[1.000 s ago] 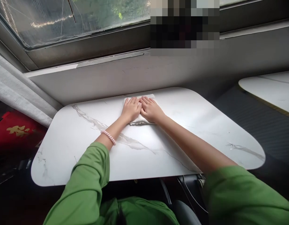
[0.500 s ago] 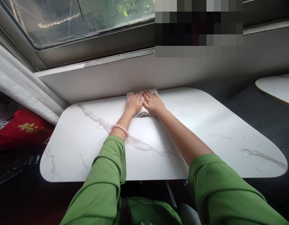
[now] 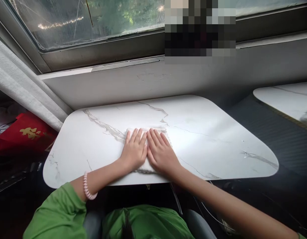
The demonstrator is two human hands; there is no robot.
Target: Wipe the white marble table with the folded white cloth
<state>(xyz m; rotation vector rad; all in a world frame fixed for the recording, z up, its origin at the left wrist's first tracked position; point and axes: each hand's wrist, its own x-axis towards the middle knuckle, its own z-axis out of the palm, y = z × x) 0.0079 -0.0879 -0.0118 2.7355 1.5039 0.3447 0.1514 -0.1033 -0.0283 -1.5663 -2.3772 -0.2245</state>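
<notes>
A folded white cloth [image 3: 146, 167] lies on the white marble-patterned table [image 3: 76, 142], close to its near edge. My left hand [image 3: 133, 151] rests flat on the cloth's left part, fingers stretched forward. Beside it, my right hand [image 3: 162, 151] presses flat on the right part, its fingers also straight. The two thumbs nearly meet at the middle. Most of the cloth is hidden under both palms. A pink coiled band [image 3: 86, 187] circles my left wrist.
Behind the table runs a grey wall [image 3: 113, 84] under a window [image 3: 106, 20]. A light curtain [image 3: 26, 79] hangs at the left, above a red bag [image 3: 34, 134] with a gold print. A second white table [image 3: 290, 99] stands at the right. A pixelated patch covers part of the window.
Both hands and the cloth have come from the table's far edge back toward me. My elbows have bent outward, and the view has shifted slightly.
</notes>
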